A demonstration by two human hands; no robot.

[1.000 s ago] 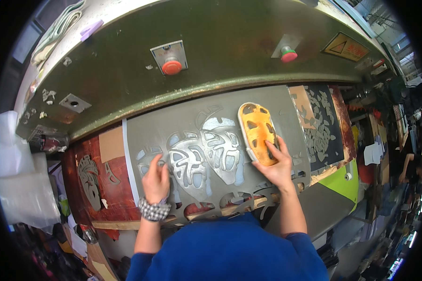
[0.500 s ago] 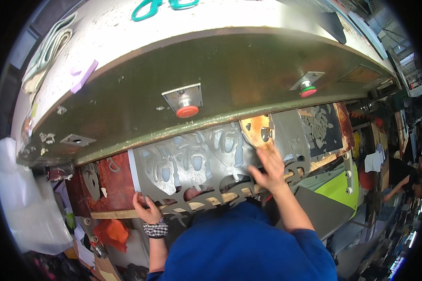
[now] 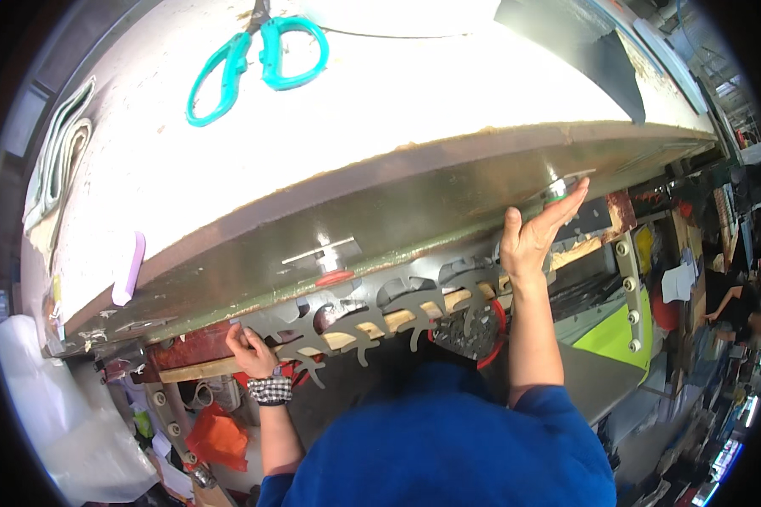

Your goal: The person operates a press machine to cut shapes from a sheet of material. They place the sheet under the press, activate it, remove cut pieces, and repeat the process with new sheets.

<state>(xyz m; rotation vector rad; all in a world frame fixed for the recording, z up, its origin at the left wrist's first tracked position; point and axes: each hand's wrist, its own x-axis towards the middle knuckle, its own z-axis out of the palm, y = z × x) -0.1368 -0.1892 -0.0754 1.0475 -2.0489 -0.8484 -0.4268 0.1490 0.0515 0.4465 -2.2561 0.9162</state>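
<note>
A grey sheet (image 3: 410, 283) with shaped cut-outs lies under the dark green machine front. Its near edge is a ragged fringe hanging over a wooden strip. My left hand (image 3: 252, 353), wearing a checked band at the wrist, has its fingers bent around the sheet's left near corner. My right hand (image 3: 533, 241) is raised at the right, fingers stretched out, the fingertips against the green push button (image 3: 555, 197). Left of it, a red push button (image 3: 334, 277) sticks out from the same machine front.
Scissors with teal handles (image 3: 294, 55) lie on the white machine top, near a purple strip (image 3: 128, 269) and folded cloth (image 3: 59, 160). Below the sheet is a red-rimmed container (image 3: 500, 334) of grey scraps. Orange material (image 3: 217, 438) lies lower left; a lime-green panel (image 3: 621, 338) stands right.
My right hand has left the gold-coloured cutting die on the sheet and moved up to the green button. The die is now hidden. My left hand stays at the sheet's edge; the view has shifted.
</note>
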